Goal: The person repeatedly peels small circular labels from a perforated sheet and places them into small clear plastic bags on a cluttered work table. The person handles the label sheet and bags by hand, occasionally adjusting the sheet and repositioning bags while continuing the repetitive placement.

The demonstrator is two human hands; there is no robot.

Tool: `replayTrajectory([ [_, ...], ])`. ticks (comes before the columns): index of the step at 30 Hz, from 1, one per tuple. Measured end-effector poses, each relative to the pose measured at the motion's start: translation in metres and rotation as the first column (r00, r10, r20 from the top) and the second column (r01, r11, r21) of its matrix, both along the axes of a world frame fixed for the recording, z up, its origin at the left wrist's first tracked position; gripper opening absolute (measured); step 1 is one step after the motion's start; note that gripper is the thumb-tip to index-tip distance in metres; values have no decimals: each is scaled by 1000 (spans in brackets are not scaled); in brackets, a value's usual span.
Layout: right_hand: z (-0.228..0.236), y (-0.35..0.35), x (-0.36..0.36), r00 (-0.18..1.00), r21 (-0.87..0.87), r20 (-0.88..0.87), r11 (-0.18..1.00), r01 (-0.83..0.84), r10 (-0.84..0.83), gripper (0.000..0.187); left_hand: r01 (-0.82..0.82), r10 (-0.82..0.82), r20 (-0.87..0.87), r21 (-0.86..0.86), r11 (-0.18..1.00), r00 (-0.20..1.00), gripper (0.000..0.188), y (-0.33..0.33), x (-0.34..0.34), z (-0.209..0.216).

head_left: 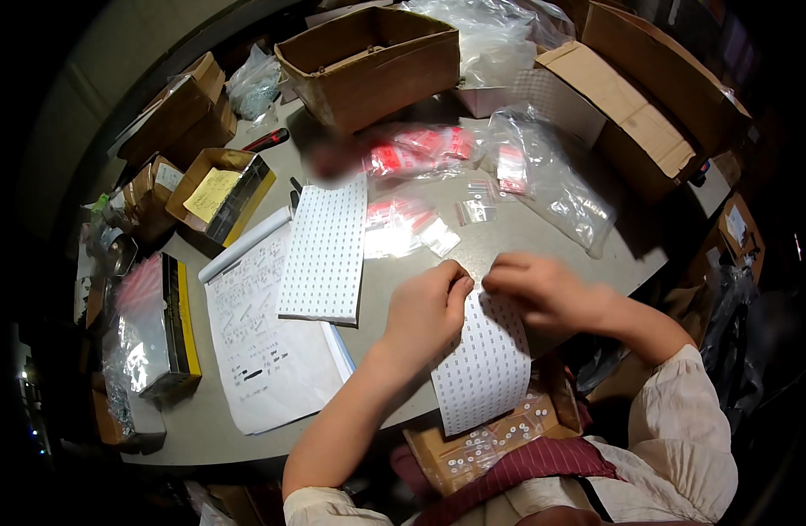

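Note:
My left hand (427, 302) and my right hand (536, 285) meet near the table's front edge, fingertips pinched close together. What lies between the fingertips is too small to make out. Directly beneath them, a white sheet of small printed labels (484, 373) curves down over the table edge. My left hand covers part of its left side, and the right hand shades its upper right corner. Under the sheet's lower end sits an open cardboard box (431, 449) holding small white round pieces (499, 443) and clear bags.
Left of my hands lie a stack of label sheets (324, 254) and a handwritten notepad (267, 359). Beyond are red-and-clear plastic bags (399, 223), a large clear bag (556, 188) and a red-handled tool (267, 140). Cardboard boxes (381, 74) line the table's back and sides.

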State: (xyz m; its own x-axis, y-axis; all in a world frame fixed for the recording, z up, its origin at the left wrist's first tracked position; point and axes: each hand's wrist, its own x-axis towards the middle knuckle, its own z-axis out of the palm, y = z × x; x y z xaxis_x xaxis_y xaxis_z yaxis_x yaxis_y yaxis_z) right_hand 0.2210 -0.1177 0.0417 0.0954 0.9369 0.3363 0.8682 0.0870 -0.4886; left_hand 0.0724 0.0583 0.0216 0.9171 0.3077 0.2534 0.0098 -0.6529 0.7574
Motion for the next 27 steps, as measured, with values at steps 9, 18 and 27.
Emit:
replayTrajectory([
  [9, -25, 70, 138, 626, -124, -763, 987, 102, -160, 15, 126, -138, 43, 210, 970, 990, 10, -2, 4, 1],
  [18, -25, 38, 53, 342, -150, -923, 983, 102, -176, 19, 198, -277, 187, 357, 913, 943, 18, -11, 5, -17],
  [27, 15, 1, 65, 418, -132, -890, 980, 147, -183, 14, 231, -336, 155, 464, 855, 929, 25, -17, 4, -15],
])
